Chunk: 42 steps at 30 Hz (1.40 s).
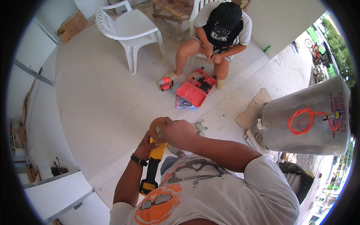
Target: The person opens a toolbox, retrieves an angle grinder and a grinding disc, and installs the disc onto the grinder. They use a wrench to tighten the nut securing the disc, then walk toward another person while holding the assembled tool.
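A yellow and black cordless angle grinder is held upright before my body, its battery end toward my chest. My left hand, with a dark band at the wrist, is closed round the grinder near its head. The round brown disc sits at the grinder's far end. My right hand lies over that disc with its fingers curled at its edge and centre. Its knuckles hide part of the disc, and whether a small part is under the fingers cannot be seen.
Across from me a seated person bends over their own hands. By their feet lie an open red tool case and a red power tool. A white plastic chair stands far left, a large metal tank at right.
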Motion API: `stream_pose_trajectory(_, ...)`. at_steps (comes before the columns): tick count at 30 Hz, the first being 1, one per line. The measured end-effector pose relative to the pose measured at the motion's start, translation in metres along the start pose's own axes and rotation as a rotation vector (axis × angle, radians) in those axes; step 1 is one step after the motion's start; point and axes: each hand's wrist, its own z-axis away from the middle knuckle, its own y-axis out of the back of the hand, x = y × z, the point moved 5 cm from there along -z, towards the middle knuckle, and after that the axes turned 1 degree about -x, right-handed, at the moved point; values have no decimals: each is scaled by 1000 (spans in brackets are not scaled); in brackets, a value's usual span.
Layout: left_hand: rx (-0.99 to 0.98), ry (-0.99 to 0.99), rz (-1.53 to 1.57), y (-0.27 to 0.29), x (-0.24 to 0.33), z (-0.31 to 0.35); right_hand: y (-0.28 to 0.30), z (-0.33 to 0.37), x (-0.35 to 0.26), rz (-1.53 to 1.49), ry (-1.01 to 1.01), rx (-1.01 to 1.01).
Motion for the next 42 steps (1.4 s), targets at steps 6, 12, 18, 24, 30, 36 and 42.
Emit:
stream_pose_trajectory(6,5,13,13,2,-4,-2,3,1,4,-25,86,-42)
stream_pose_trajectory(12,32,38,18,-2,-8,-3,-1,-4,4,-60,-23,-115)
stream_pose_trajectory(18,30,53,20,-2,-7,-2,9,-1,6,-170,-46,-85)
stream_pose_trajectory(24,28,55,-7,-4,-8,-4,4,-2,3,-45,18,-129)
stream_pose_trajectory(30,19,50,-21,-5,-6,-3,2,-4,6,-43,-104,-95)
stream_pose_trajectory(36,-11,-9,-55,-12,2,-5,3,-2,6,-33,14,-6)
stream_pose_trajectory(42,40,10,-89,-13,5,-2,3,-4,10,-73,-79,-81)
